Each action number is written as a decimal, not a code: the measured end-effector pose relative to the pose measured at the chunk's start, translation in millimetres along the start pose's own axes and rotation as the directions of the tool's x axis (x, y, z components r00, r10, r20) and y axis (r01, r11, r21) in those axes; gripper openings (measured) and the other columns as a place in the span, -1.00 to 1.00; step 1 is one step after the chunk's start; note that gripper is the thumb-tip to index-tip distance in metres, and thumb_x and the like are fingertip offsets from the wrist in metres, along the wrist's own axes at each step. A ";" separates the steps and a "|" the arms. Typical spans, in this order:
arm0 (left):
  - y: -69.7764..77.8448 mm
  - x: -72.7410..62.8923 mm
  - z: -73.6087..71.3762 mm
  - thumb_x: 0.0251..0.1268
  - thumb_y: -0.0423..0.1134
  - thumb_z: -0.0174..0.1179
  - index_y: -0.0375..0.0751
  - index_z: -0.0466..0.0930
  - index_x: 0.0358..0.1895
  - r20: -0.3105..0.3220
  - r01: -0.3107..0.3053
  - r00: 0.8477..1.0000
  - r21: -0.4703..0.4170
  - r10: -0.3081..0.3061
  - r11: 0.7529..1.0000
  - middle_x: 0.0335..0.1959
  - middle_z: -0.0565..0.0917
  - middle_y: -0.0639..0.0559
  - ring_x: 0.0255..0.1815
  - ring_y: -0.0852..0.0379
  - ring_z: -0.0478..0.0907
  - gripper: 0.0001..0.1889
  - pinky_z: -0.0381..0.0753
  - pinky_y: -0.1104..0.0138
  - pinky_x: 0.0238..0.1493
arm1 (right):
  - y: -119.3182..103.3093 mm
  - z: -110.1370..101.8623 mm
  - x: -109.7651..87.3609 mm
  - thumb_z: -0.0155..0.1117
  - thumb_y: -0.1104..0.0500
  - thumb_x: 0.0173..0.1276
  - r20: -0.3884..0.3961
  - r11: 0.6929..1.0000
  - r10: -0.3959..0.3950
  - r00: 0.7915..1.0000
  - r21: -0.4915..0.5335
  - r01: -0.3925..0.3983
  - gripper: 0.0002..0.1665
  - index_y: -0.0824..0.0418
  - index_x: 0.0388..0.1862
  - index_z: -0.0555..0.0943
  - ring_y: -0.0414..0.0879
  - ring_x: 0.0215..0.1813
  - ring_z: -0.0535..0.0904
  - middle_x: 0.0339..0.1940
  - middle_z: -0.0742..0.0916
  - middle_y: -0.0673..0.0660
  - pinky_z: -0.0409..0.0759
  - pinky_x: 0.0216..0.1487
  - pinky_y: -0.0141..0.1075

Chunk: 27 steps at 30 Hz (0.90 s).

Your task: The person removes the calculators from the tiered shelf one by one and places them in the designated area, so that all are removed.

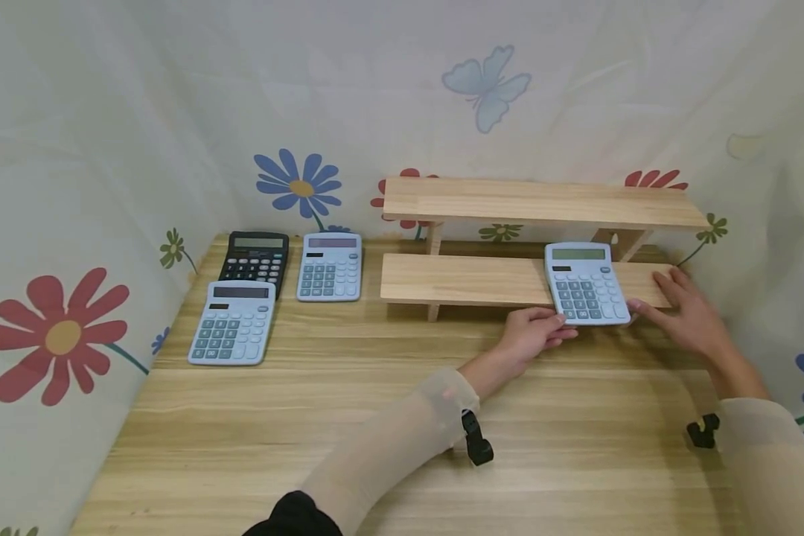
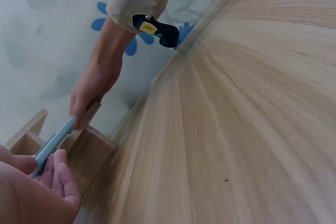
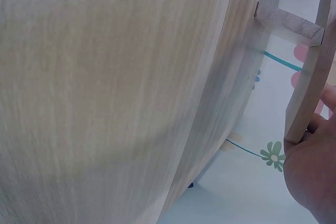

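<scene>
A light-blue calculator (image 1: 586, 286) lies on the lower board of a two-tier wooden shelf (image 1: 469, 279), its bottom edge jutting past the board's front. My left hand (image 1: 529, 335) pinches its lower left corner, thumb on top and fingers beneath; the left wrist view shows the calculator (image 2: 52, 144) edge-on in that pinch. At the shelf's right end, my right hand (image 1: 693, 320) grips the lower board, the thumb tip beside the calculator's lower right corner. In the right wrist view, fingers of the right hand (image 3: 315, 161) curl round the board end, partly cut off by the frame.
On the table's left stand-off side lie a black calculator (image 1: 254, 257), a light-blue calculator (image 1: 233, 324) overlapping its lower part, and another light-blue calculator (image 1: 330, 266) beside them. The shelf's upper board (image 1: 543, 201) overhangs behind the lower one. A flower-printed curtain (image 1: 388, 97) encloses the table (image 1: 375, 335).
</scene>
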<state>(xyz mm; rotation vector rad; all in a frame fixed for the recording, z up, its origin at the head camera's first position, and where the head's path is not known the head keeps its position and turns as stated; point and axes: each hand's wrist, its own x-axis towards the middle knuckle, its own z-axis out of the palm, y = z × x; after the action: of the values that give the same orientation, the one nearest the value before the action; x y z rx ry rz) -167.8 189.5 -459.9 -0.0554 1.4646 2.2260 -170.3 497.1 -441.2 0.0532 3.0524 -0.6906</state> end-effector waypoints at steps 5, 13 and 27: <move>-1.4 -6.1 -7.1 0.50 -0.41 0.29 -0.39 0.68 0.05 0.033 0.003 0.999 0.026 -0.004 1.000 -0.27 0.83 -0.15 -0.11 -0.05 0.84 -0.83 0.81 0.22 0.01 | 0.2 0.9 0.5 0.12 -0.35 0.57 -0.004 1.000 0.008 1.000 -0.005 -0.008 0.16 0.36 0.73 -0.10 0.60 0.66 -0.27 0.72 -0.19 0.49 -0.10 0.45 0.65; -4.0 -11.0 -15.4 0.52 -0.39 0.28 -0.38 0.67 0.07 0.070 0.006 0.997 0.037 -0.009 0.999 -0.26 0.83 -0.15 -0.12 -0.03 0.84 -0.82 0.82 0.30 -0.07 | 1.7 0.9 0.2 0.11 -0.34 0.58 0.001 1.000 0.000 1.000 -0.004 0.000 0.15 0.36 0.73 -0.10 0.58 0.66 -0.28 0.72 -0.18 0.50 -0.12 0.46 0.64; -2.7 2.2 -0.3 0.54 -0.32 0.30 -0.41 0.65 0.11 -0.004 -0.015 1.000 0.013 0.015 1.000 -0.20 0.77 -0.09 -0.11 0.00 0.78 -0.76 0.83 0.24 -0.05 | 1.6 -0.4 1.8 0.10 -0.36 0.58 0.013 1.000 0.004 1.000 -0.019 -0.004 0.17 0.37 0.73 -0.11 0.59 0.66 -0.26 0.71 -0.18 0.51 -0.07 0.44 0.65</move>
<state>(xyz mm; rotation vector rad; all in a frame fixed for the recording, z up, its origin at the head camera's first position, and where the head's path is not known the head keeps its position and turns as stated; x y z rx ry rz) -168.8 190.9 -463.0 -0.0441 1.4864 2.2293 -172.1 498.8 -441.6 0.0543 3.0455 -0.6586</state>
